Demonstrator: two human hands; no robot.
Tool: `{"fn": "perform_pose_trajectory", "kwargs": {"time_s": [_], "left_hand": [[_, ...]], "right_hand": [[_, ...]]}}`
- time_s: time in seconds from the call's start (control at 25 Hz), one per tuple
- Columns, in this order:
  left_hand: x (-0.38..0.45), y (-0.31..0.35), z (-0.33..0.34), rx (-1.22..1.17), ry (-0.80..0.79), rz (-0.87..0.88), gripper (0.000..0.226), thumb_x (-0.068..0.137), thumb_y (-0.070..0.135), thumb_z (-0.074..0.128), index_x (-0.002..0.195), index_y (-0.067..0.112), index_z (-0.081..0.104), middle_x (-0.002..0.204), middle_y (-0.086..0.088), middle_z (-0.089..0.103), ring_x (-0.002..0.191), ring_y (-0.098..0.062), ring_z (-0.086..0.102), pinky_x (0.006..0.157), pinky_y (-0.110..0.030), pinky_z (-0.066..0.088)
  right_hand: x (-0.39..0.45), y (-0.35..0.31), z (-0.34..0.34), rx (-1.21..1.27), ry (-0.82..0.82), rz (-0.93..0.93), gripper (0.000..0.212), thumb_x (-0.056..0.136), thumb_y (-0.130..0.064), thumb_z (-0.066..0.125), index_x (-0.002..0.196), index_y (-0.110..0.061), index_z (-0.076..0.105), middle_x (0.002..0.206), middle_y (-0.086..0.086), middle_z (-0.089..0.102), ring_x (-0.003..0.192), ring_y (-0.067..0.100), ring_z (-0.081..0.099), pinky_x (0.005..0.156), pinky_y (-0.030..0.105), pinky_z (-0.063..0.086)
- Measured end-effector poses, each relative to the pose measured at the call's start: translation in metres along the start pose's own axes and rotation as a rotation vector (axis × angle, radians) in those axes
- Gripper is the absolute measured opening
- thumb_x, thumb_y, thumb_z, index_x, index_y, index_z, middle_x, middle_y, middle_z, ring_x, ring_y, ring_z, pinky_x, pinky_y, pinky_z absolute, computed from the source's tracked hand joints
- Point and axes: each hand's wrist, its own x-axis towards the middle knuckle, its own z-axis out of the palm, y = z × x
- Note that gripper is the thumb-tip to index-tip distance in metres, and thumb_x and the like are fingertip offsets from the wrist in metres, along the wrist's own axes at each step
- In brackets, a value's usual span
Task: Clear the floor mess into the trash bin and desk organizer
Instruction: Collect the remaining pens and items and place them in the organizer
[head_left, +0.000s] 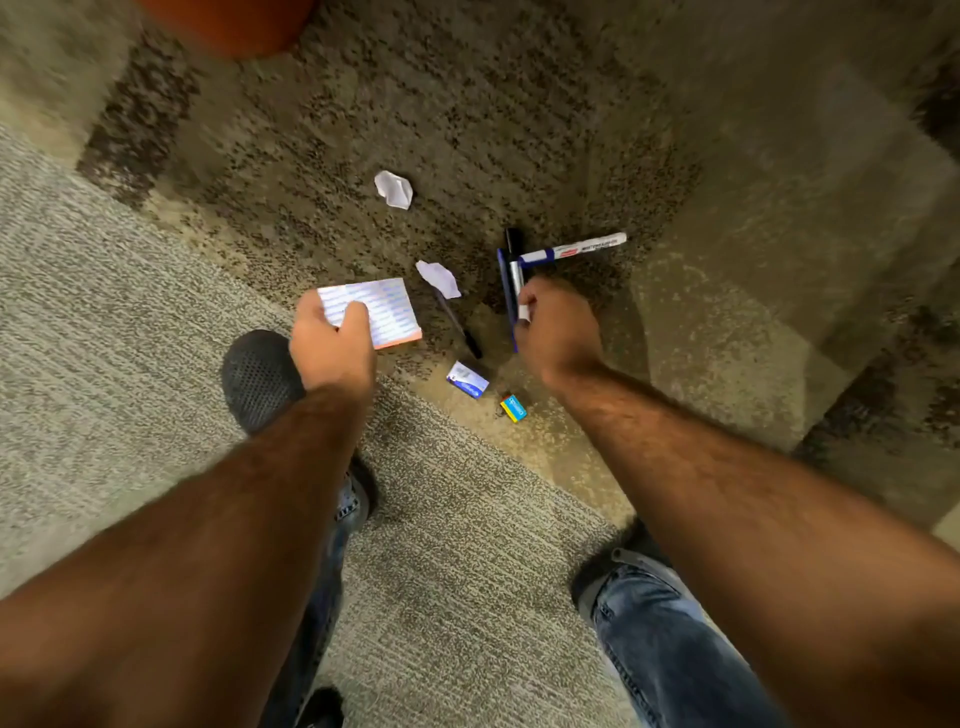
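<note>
Left hand (332, 338) grips a notepad (376, 309) by its near corner; right hand (558, 325) holds a marker (515, 270) and a pen (505, 291). Another marker (574, 248) lies at one o'clock, paper scraps (394, 189) at eleven.

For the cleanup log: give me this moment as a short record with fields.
left grip: holds lined notepad
right grip: holds pens and a silver marker, with whiteboard marker sticking out sideways
crumpled papers on carpet: far paper; near paper
dark pen: on carpet, partly under the near paper
small boxes on carpet: blue-white box; yellow-blue box
bin, organizer: not in view
</note>
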Motion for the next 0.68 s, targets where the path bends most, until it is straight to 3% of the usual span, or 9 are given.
{"fn": "perform_pose_trajectory", "kwargs": {"time_s": [0.08, 0.12, 0.16, 0.24, 0.32, 0.44, 0.56, 0.68], "left_hand": [[-0.002, -0.005, -0.006, 0.041, 0.007, 0.005, 0.031, 0.089, 0.015, 0.06, 0.118, 0.007, 0.06, 0.098, -0.003, 0.066, 0.086, -0.024, 0.07, 0.075, -0.034, 0.059], [-0.005, -0.007, -0.006, 0.005, -0.01, -0.025, 0.036, 0.092, 0.012, 0.063, 0.127, 0.012, 0.056, 0.102, 0.001, 0.065, 0.085, -0.024, 0.072, 0.072, -0.038, 0.063], [-0.008, -0.009, -0.005, -0.059, -0.037, -0.052, 0.045, 0.093, 0.01, 0.064, 0.135, 0.02, 0.052, 0.105, 0.008, 0.063, 0.079, -0.016, 0.073, 0.064, -0.039, 0.065], [-0.012, -0.011, -0.001, -0.118, -0.092, -0.055, 0.054, 0.094, 0.007, 0.065, 0.139, 0.033, 0.05, 0.102, 0.014, 0.059, 0.063, -0.002, 0.069, 0.054, -0.036, 0.065], [-0.016, -0.012, 0.005, -0.079, -0.149, -0.019, 0.037, 0.095, 0.008, 0.059, 0.121, 0.033, 0.061, 0.098, 0.011, 0.062, 0.056, -0.007, 0.067, 0.054, -0.044, 0.065], [-0.013, -0.009, 0.012, -0.028, -0.139, -0.04, 0.02, 0.089, 0.012, 0.052, 0.091, 0.027, 0.066, 0.088, -0.004, 0.067, 0.07, -0.037, 0.07, 0.07, -0.063, 0.061], [-0.013, -0.01, 0.016, -0.043, -0.152, -0.037, 0.024, 0.084, 0.01, 0.052, 0.094, 0.025, 0.067, 0.087, -0.01, 0.064, 0.079, -0.029, 0.058, 0.081, -0.062, 0.056], [-0.016, -0.007, 0.019, 0.004, -0.171, 0.026, 0.027, 0.086, 0.003, 0.054, 0.103, 0.017, 0.071, 0.105, -0.004, 0.069, 0.096, -0.022, 0.061, 0.096, -0.051, 0.055]], "right_hand": [[0.007, -0.009, 0.01, -0.081, -0.027, 0.033, 0.049, 0.085, -0.022, 0.076, 0.13, -0.013, 0.058, 0.129, 0.016, 0.063, 0.116, 0.037, 0.063, 0.093, 0.041, 0.05], [0.009, -0.01, 0.013, -0.12, -0.069, 0.061, 0.061, 0.084, -0.025, 0.079, 0.137, -0.012, 0.051, 0.132, 0.017, 0.06, 0.118, 0.038, 0.062, 0.095, 0.043, 0.05], [0.012, -0.01, 0.017, -0.161, -0.097, 0.086, 0.067, 0.084, -0.025, 0.08, 0.14, -0.011, 0.046, 0.133, 0.018, 0.059, 0.12, 0.039, 0.061, 0.096, 0.044, 0.05], [0.018, -0.004, 0.022, -0.25, -0.096, 0.102, 0.058, 0.09, -0.016, 0.07, 0.14, -0.008, 0.042, 0.129, 0.02, 0.062, 0.12, 0.04, 0.062, 0.097, 0.045, 0.05], [0.021, 0.003, 0.022, -0.301, -0.07, 0.1, 0.046, 0.093, -0.01, 0.062, 0.136, -0.007, 0.044, 0.125, 0.021, 0.065, 0.118, 0.04, 0.063, 0.095, 0.044, 0.051], [0.024, 0.01, 0.018, -0.289, -0.093, 0.104, 0.047, 0.086, -0.012, 0.069, 0.128, -0.007, 0.048, 0.12, 0.021, 0.067, 0.115, 0.04, 0.064, 0.093, 0.043, 0.052], [0.027, 0.016, 0.016, -0.041, -0.185, 0.186, 0.035, 0.079, -0.012, 0.074, 0.11, -0.01, 0.057, 0.104, 0.016, 0.069, 0.097, 0.034, 0.066, 0.08, 0.038, 0.052], [0.015, 0.016, 0.015, 0.582, -0.386, 0.389, 0.021, 0.086, -0.001, 0.068, 0.102, -0.014, 0.062, 0.095, 0.01, 0.069, 0.077, 0.022, 0.067, 0.067, 0.035, 0.056]]}}
